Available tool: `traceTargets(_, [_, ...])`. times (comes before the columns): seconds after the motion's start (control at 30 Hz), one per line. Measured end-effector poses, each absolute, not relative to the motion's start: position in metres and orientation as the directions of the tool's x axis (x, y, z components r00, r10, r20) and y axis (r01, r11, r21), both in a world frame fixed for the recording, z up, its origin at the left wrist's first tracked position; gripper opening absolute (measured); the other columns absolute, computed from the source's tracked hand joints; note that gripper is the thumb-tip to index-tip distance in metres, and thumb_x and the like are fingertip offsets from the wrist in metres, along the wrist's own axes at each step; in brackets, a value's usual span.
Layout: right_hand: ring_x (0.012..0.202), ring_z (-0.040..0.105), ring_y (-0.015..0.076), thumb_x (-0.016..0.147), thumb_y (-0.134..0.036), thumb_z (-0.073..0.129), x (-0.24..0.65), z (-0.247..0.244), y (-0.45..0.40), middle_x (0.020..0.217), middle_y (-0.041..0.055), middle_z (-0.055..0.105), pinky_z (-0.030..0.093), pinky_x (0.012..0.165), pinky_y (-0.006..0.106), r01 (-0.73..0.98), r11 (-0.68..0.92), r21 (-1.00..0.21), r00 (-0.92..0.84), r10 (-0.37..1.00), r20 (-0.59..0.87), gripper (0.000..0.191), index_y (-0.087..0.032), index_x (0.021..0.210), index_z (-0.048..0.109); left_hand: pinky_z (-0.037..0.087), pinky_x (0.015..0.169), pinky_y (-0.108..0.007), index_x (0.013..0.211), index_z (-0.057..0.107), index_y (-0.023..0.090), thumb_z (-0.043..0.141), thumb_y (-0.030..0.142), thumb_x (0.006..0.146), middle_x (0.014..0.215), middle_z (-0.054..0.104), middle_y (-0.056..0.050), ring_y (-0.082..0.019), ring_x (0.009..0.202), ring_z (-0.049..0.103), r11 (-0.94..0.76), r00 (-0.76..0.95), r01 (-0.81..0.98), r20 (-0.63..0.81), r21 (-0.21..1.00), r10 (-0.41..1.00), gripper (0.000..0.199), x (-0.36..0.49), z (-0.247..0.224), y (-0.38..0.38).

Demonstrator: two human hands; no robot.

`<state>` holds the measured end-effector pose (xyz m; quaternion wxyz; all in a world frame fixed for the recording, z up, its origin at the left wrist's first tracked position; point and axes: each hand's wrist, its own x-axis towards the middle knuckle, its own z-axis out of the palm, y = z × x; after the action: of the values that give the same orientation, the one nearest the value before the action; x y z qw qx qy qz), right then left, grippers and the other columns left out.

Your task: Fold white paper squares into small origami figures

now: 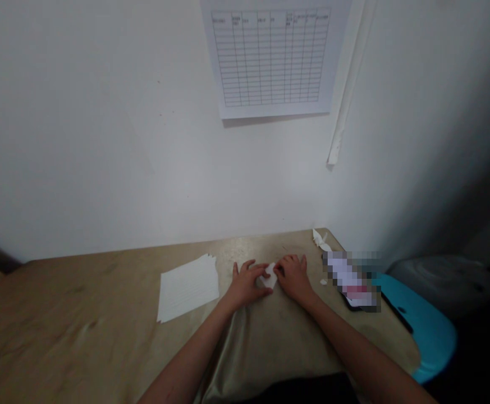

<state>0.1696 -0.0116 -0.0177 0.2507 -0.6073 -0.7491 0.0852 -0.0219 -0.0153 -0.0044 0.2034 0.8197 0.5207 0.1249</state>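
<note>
Both hands [245, 286] [294, 276] close together, fingers half-curled (apparently in a pinch) on a small white paper [271, 278]

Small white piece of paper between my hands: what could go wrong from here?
The small white piece of paper might crease or tear if the left hand and right hand, both on it, pull unevenly. The white lined sheets, stacked unevenly near the left hand, could be knocked askew. The tan table cover, wrinkled between the forearms, may shift.
</note>
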Motion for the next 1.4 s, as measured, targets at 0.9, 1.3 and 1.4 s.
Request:
traceTargets(0.9, [0.118,0.049,0.0266,0.09,-0.035,0.058,0.182,-0.018,-0.009,0.107,0.0048,0.066,0.009,0.112,0.068,0.869,0.19,-0.456,-0.102,0.972,0.21,0.015,-0.025,0.09,0.07,-0.001,0.112,-0.076,0.117,0.066,0.045,0.072,0.05,0.08,0.144,0.055,0.005,-0.034,0.141,0.033,-0.431,0.447,0.797,0.067,0.422,0.892,0.038,-0.018,-0.005,-0.026])
traceTargets(1.3, [0.116,0.048,0.0277,0.092,-0.035,0.056,0.178,-0.015,-0.01,0.109,0.0066,0.065,0.013,0.11,0.066,0.888,0.165,-0.43,-0.09,0.978,0.189,0.017,-0.023,0.089,0.068,-0.001,0.113,-0.074,0.117,0.067,0.042,0.071,0.051,0.08,0.145,0.055,0.003,-0.034,0.141,0.032,-0.42,0.449,0.803,0.035,0.423,0.893,0.038,-0.017,0.001,-0.027])
traceTargets(1.4, [0.116,0.049,0.0279,0.092,-0.036,0.055,0.177,-0.014,-0.01,0.109,0.0072,0.066,0.015,0.11,0.065,0.893,0.162,-0.419,-0.087,0.977,0.194,0.018,-0.023,0.09,0.067,0.0,0.113,-0.075,0.116,0.066,0.043,0.071,0.051,0.079,0.145,0.055,0.004,-0.034,0.141,0.032,-0.422,0.449,0.802,0.039,0.422,0.892,0.038,-0.017,0.002,-0.026])
